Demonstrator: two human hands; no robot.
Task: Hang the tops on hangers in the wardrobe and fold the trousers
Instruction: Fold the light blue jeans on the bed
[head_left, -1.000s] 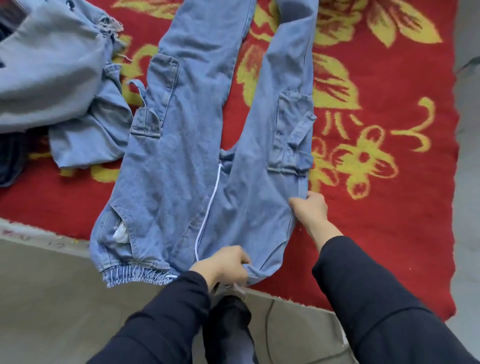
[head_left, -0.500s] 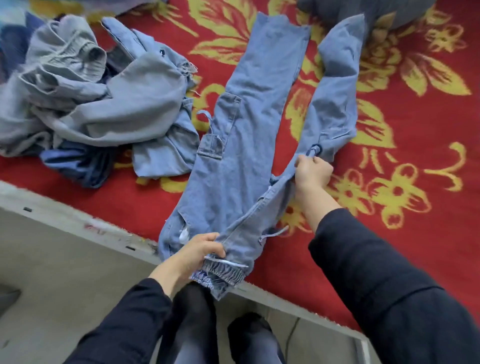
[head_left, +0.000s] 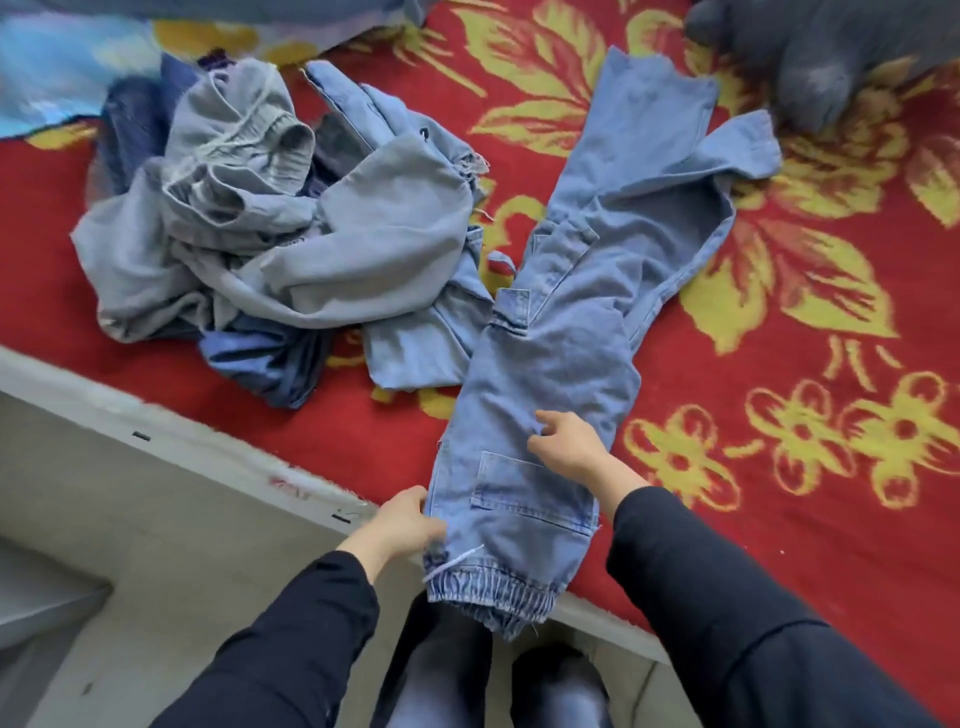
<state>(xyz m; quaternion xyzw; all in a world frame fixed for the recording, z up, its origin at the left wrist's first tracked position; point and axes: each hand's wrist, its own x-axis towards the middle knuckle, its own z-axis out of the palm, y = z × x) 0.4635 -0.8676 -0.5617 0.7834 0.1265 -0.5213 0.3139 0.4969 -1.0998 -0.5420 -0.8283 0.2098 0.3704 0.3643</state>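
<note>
Light blue cargo jeans (head_left: 561, 343) lie on the red blanket, folded lengthwise with one leg over the other. Their elastic waistband (head_left: 488, 590) hangs over the bed's near edge and the leg ends point away from me. My left hand (head_left: 408, 522) grips the jeans' left side just above the waistband. On top of the folded jeans near the back pocket rests my right hand (head_left: 569, 447), its forefinger and thumb loosely apart.
A heap of grey and denim clothes (head_left: 270, 228) lies left of the jeans. A dark grey garment (head_left: 810, 57) sits at the far right corner. The red flowered blanket (head_left: 810, 364) covers the bed; its grey frame edge (head_left: 171, 441) runs below.
My right hand has carried the right leg and hip over onto the left leg, so the jeans now lie doubled. My left hand has shifted to the left side of the waist.
</note>
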